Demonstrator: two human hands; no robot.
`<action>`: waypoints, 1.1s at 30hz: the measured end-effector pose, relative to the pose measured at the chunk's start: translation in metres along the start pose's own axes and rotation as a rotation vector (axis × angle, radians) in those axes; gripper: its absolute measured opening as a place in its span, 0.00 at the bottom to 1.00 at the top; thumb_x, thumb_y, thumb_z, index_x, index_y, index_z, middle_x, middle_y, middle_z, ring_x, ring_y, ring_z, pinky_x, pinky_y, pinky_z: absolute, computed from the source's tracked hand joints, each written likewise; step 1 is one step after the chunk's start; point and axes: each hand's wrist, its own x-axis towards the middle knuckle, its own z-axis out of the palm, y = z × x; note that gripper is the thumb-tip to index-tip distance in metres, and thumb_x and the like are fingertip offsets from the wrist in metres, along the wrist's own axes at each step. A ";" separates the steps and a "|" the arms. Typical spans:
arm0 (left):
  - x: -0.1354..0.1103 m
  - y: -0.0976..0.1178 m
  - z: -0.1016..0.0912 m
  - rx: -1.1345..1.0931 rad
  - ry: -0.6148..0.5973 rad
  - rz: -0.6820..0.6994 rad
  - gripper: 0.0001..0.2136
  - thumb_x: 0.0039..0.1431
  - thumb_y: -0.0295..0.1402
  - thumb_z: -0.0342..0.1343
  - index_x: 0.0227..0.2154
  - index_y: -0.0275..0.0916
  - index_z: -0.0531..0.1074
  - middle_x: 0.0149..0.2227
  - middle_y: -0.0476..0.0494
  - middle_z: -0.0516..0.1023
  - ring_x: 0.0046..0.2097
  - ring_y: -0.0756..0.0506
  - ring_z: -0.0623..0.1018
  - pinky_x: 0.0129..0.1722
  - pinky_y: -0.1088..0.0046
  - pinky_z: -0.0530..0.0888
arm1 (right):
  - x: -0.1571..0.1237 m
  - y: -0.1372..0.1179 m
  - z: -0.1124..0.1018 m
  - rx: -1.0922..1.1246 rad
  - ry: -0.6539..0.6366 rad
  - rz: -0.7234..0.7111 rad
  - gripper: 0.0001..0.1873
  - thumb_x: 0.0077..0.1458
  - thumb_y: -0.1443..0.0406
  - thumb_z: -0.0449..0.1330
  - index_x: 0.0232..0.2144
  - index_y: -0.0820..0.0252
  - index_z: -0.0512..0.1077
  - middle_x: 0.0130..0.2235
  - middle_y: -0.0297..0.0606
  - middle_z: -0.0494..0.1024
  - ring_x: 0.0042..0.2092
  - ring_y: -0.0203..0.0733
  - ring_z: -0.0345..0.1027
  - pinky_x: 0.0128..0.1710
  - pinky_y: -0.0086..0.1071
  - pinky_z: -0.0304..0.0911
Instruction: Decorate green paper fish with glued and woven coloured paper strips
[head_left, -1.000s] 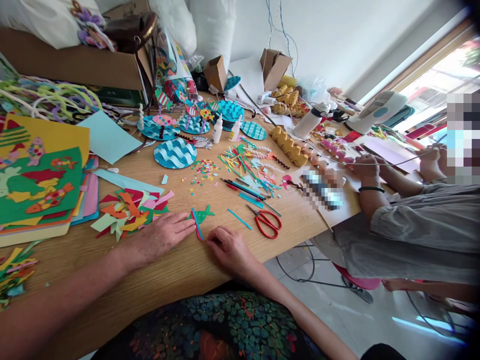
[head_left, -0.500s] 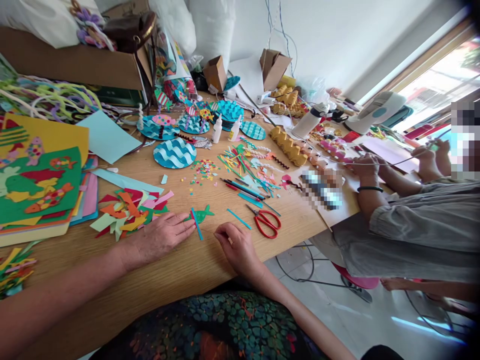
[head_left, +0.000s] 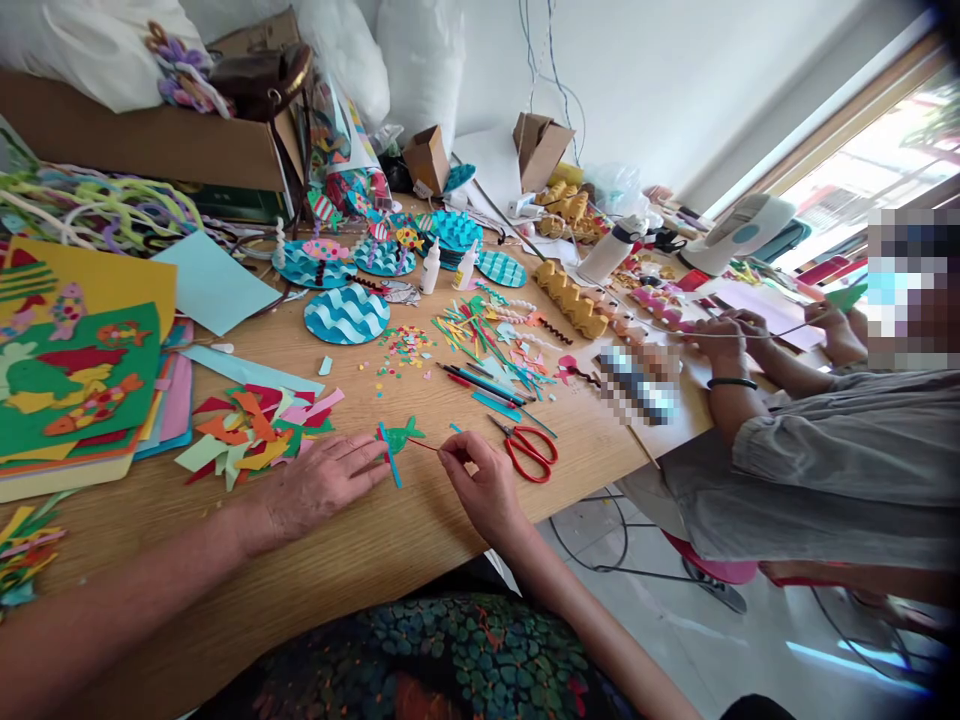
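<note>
My left hand lies flat on the wooden table, fingers stretched out, fingertips touching a green foam fish crossed by a blue foam strip. My right hand is closed in a pinch on a thin red strip that runs from its fingertips toward the fish. Red-handled scissors lie just right of that hand. A heap of coloured foam scraps sits just beyond my left hand.
Stacked foam sheets lie at the left. Blue wave discs, glue bottles, pencils and loose strips fill the middle. A cardboard box stands behind. At the right, another person in a grey sleeve handles a long wire.
My right hand has moved up and right from beside the blue strip, pulling a thin red strip away from the fish. My left hand has stayed flat in place.
</note>
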 end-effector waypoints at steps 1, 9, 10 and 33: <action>0.002 0.002 -0.003 -0.070 0.046 -0.055 0.18 0.60 0.23 0.38 0.48 0.42 0.68 0.52 0.41 0.69 0.53 0.43 0.67 0.50 0.63 0.65 | 0.000 -0.001 0.000 0.008 0.008 -0.007 0.05 0.52 0.69 0.54 0.25 0.60 0.67 0.24 0.32 0.70 0.27 0.32 0.64 0.27 0.25 0.59; 0.038 0.006 -0.027 -1.081 0.047 -0.788 0.17 0.56 0.47 0.44 0.30 0.38 0.67 0.25 0.50 0.70 0.26 0.50 0.70 0.24 0.77 0.68 | 0.001 -0.017 0.002 -0.057 0.052 -0.273 0.05 0.56 0.69 0.52 0.28 0.60 0.66 0.27 0.36 0.72 0.31 0.34 0.65 0.31 0.26 0.62; 0.041 0.006 -0.027 -1.181 0.014 -0.822 0.18 0.55 0.49 0.44 0.28 0.38 0.66 0.23 0.50 0.68 0.25 0.51 0.69 0.21 0.78 0.66 | 0.001 -0.018 0.002 -0.078 0.049 -0.314 0.05 0.56 0.70 0.52 0.28 0.60 0.66 0.28 0.37 0.72 0.31 0.34 0.65 0.32 0.26 0.62; 0.065 -0.028 -0.013 -0.691 -0.064 -0.661 0.10 0.50 0.36 0.48 0.21 0.38 0.70 0.20 0.54 0.68 0.25 0.51 0.67 0.25 0.77 0.61 | 0.007 0.002 0.021 -0.441 -0.318 -0.442 0.10 0.59 0.69 0.49 0.32 0.61 0.71 0.31 0.39 0.75 0.33 0.37 0.67 0.35 0.28 0.61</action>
